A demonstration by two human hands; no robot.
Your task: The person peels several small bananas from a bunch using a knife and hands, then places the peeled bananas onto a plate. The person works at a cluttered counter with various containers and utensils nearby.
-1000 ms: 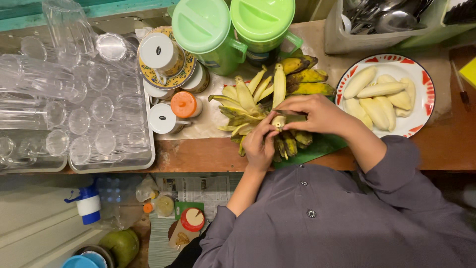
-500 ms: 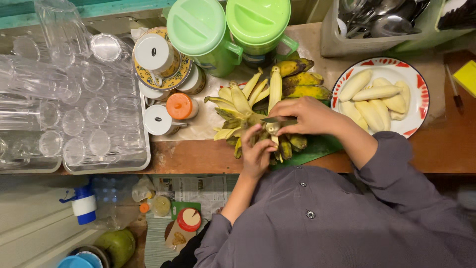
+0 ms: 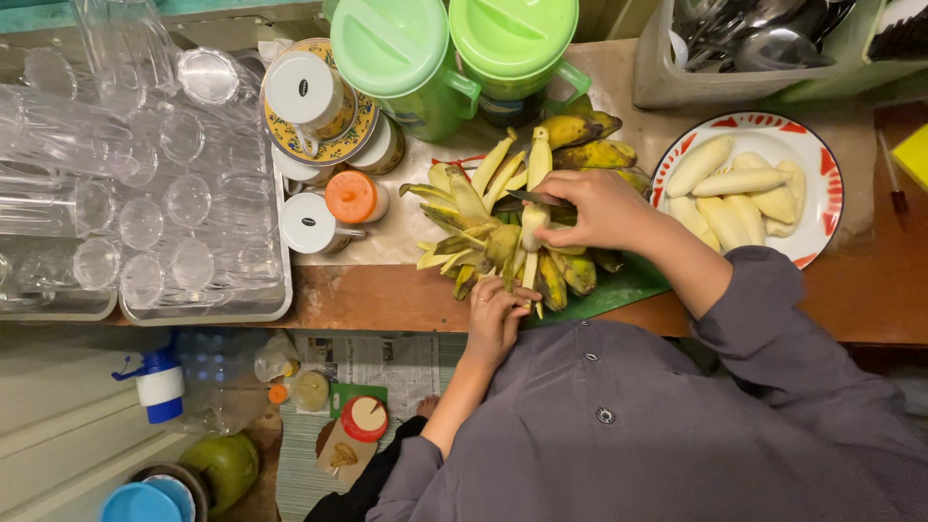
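A half-peeled banana (image 3: 534, 220) stands upright in a pile of yellow-green banana peels (image 3: 464, 208) on a green cutting mat (image 3: 619, 288). My right hand (image 3: 594, 208) grips a small knife (image 3: 535, 198), its blade pointing left against the banana. At the table's front edge, my left hand (image 3: 496, 319) pinches the banana's lower end and hanging peel strips. Unpeeled dark-spotted bananas (image 3: 592, 140) lie behind my right hand. Several peeled bananas (image 3: 739, 184) rest on a white plate with a red rim (image 3: 822, 208) to the right.
Two green lidded jugs (image 3: 401, 58) stand at the back. Small white-lidded jars and an orange-lidded one (image 3: 353, 196) sit left of the peels. Trays of clear glasses (image 3: 145, 203) fill the left. A cutlery bin (image 3: 744, 43) is at back right. Bottles and containers sit on the floor below.
My left hand has slid down toward the table's front edge, drawing peel strips with it. My right hand with the knife has shifted slightly left on the banana.
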